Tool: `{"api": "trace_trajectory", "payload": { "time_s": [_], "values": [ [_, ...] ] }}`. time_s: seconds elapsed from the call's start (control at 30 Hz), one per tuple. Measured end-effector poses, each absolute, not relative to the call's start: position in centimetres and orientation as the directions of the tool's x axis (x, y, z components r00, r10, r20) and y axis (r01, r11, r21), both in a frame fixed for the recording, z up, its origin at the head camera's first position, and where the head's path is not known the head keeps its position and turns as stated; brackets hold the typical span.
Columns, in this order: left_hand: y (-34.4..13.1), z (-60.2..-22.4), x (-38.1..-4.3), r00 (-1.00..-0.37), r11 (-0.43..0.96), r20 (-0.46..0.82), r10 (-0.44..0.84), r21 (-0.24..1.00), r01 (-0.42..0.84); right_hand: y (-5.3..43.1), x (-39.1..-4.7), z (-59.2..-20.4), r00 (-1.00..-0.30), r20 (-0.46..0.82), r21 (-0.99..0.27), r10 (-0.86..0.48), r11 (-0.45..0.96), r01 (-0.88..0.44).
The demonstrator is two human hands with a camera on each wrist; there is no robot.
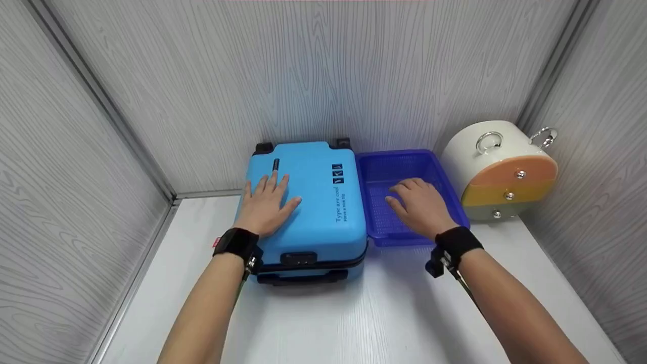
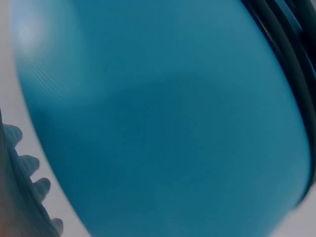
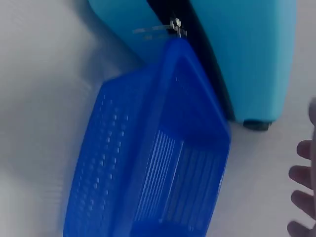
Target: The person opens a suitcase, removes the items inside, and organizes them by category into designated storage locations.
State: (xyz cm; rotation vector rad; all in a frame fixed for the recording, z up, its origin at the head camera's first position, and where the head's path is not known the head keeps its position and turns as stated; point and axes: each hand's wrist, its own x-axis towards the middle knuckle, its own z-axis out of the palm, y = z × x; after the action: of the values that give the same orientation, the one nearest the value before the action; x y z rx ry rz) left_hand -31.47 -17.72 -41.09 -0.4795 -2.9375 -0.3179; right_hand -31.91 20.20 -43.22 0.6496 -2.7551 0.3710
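A light blue hard-shell suitcase (image 1: 313, 217) lies flat on the table, its black handle (image 1: 303, 277) toward me and two black wheels at the back. Over its left part my left hand (image 1: 265, 205) is spread, palm down, fingers straight. To the right, a dark blue plastic basket (image 1: 376, 241) with a perforated bottom stands against the suitcase's side. My right hand (image 1: 422, 207) hovers over the basket with loosely bent fingers and nothing in them. In the right wrist view, the inside of the basket (image 3: 177, 173) holds nothing visible.
A rounded white box (image 1: 462, 146) with orange, yellow and green drawer fronts and silver ring handles stands at the back right. Wood-grain panels (image 1: 303, 65) enclose the white table (image 1: 323, 323) at the back and both sides.
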Motion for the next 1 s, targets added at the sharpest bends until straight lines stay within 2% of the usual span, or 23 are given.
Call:
{"api": "trace_trajectory", "payload": {
  "time_s": [0.07,0.13,0.23,0.37,0.47,0.57,0.67,0.77,0.83,1.0],
  "values": [
    [-16.4,-40.8,-30.4,-0.924,0.912,0.178,0.338,0.179,0.368,19.6,-30.6,-44.2,-0.821,0.399,-0.214,-0.407,0.830,-0.515],
    [-14.8,-40.8,-28.9,-0.905,0.895,0.172,0.388,0.165,0.415,18.9,-29.1,-45.8,-0.809,0.417,-0.253,-0.415,0.802,-0.542],
    [-12.3,-41.5,-26.8,-0.868,0.863,0.164,0.468,0.128,0.489,17.9,-26.9,-49.1,-0.837,0.378,-0.327,-0.396,0.788,-0.521],
    [-9.6,-43.1,-25.3,-0.834,0.843,0.169,0.526,0.028,0.537,16.7,-25.6,-53.1,-0.927,0.248,-0.483,-0.282,0.793,-0.371],
    [-8.3,-44.3,-25.3,-0.838,0.856,0.185,0.514,-0.042,0.516,15.8,-25.8,-55.0,-0.978,0.138,-0.645,-0.159,0.735,-0.211],
    [-7.7,-45.3,-25.6,-0.851,0.874,0.201,0.485,-0.075,0.481,14.8,-26.2,-56.0,-0.996,0.043,-0.794,-0.073,0.603,-0.078],
    [-7.6,-45.9,-25.7,-0.851,0.878,0.221,0.477,-0.097,0.468,14.0,-26.4,-56.5,-0.999,-0.022,-0.914,-0.023,0.406,0.011],
    [-7.5,-46.1,-25.8,-0.839,0.874,0.246,0.485,-0.105,0.475,13.3,-26.6,-56.7,-0.998,-0.061,-0.972,0.033,0.225,0.067],
    [-7.5,-46.1,-25.8,-0.834,0.872,0.257,0.489,-0.110,0.477,12.9,-26.8,-56.8,-0.996,-0.053,-0.986,0.077,0.151,0.064],
    [-7.5,-46.0,-26.1,-0.833,0.872,0.262,0.488,-0.107,0.478,12.5,-26.8,-56.8,-0.984,-0.037,-0.990,0.177,0.128,0.060]
  ]
}}
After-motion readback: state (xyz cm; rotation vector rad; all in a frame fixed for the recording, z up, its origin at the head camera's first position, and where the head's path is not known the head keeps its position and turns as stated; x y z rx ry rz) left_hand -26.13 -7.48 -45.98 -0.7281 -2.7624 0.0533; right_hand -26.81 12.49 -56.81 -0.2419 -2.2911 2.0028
